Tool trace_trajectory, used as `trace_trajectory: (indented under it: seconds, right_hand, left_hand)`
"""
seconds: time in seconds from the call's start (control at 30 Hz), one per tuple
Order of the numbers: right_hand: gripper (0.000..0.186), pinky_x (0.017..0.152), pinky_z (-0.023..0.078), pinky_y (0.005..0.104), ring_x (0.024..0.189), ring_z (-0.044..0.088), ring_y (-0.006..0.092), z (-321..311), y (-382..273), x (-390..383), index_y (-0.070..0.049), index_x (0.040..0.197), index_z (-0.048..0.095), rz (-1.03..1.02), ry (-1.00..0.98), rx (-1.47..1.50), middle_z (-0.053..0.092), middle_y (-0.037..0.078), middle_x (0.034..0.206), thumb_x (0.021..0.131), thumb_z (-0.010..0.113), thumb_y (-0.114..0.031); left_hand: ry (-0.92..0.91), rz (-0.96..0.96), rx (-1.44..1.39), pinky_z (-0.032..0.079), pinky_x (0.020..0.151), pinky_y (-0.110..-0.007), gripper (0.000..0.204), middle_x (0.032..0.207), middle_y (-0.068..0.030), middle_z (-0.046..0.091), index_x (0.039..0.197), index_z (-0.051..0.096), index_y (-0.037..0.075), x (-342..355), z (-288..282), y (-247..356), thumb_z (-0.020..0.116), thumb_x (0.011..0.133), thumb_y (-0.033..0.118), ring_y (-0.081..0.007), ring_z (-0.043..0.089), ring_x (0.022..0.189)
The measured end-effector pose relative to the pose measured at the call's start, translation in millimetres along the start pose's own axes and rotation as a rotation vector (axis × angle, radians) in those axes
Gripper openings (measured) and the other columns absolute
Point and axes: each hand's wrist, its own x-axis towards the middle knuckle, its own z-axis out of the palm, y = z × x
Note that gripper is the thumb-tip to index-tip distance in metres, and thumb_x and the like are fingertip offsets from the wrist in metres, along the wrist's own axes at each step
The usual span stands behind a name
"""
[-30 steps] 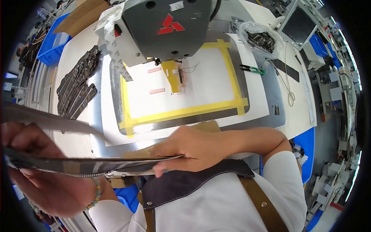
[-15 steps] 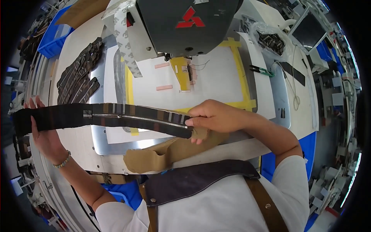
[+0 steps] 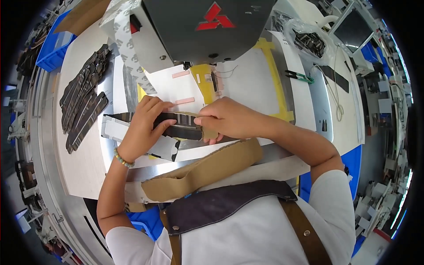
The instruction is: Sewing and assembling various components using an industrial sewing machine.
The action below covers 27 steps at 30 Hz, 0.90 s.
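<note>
A dark striped fabric strip with a metal zipper (image 3: pixel 184 131) lies across both hands, folded so that its pale underside (image 3: pixel 114 130) shows at the left. My left hand (image 3: pixel 142 128) grips the middle of it, thumb and fingers bent around the fabric. At the zipper's right end, my right hand (image 3: pixel 225 119) pinches the strip, with some tan material under the fingers. A loose tan fabric band (image 3: pixel 229 157) rests below my hands near the front edge. Just beyond them is a yellow template (image 3: pixel 201 84) with pink pads, under the machine head (image 3: pixel 207 35).
A pile of striped pieces (image 3: pixel 84 97) lies left, behind it a blue bin (image 3: pixel 53 53). At the right are green-handled snips (image 3: pixel 300 77), a bag of small parts (image 3: pixel 309 44), a monitor (image 3: pixel 351 28) and another blue bin (image 3: pixel 353 159). Yellow tape (image 3: pixel 276 79) borders the white work sheet.
My left hand has come in from the far left to beside my right hand. The strip, stretched out half a second ago, is now folded with its pale side partly showing.
</note>
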Motion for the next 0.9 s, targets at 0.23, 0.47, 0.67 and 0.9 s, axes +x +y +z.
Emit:
trace_trajectory:
  seconds: [0.23,0.47,0.67,0.9]
  right_hand:
    - [0.033,0.099,0.057,0.0468,0.119,0.07,0.0359,-50.8,44.3,-26.6,-0.006,0.129,0.07,-0.412,0.705,-0.926,0.069,0.016,0.139,0.106,0.067,-0.029]
    - [0.076,0.133,0.022,0.0589,0.162,0.032,0.0334,-84.1,72.1,-18.8,-0.002,0.164,0.042,-0.45,0.658,-1.329,0.04,0.014,0.172,0.107,0.062,-0.047]
    - [0.073,0.133,0.023,0.0586,0.163,0.032,0.0318,-91.3,73.8,-17.4,-0.003,0.164,0.044,-0.42,0.718,-1.33,0.038,0.012,0.175,0.11,0.057,-0.05]
    - [0.053,0.129,0.033,0.0571,0.154,0.045,0.0303,-97.8,70.7,-18.7,-0.003,0.146,0.063,-0.583,0.785,-1.23,0.053,0.011,0.162,0.104,0.07,-0.034]
  left_hand:
    - [0.101,-0.029,-0.144,0.052,0.08,-0.033,0.016,0.092,-0.0099,0.065,0.097,0.068,-0.002,-4.1,6.9,-31.1,0.08,0.087,-0.005,-0.0264,0.064,0.086]
    - [0.115,-0.065,-0.058,0.054,0.076,-0.036,0.008,0.094,-0.0136,0.077,0.097,0.077,0.0,34.8,3.1,-51.9,0.081,0.091,0.001,-0.0285,0.07,0.082]
    - [0.144,-0.25,-0.025,0.055,0.086,-0.027,0.016,0.097,-0.0066,0.081,0.111,0.081,0.002,63.3,11.6,-60.9,0.08,0.099,0.012,-0.0137,0.07,0.086]
    - [0.147,-0.284,-0.112,0.055,0.086,-0.026,0.016,0.099,-0.0045,0.082,0.112,0.082,0.004,59.4,12.7,-59.6,0.079,0.1,0.015,-0.0097,0.068,0.086]
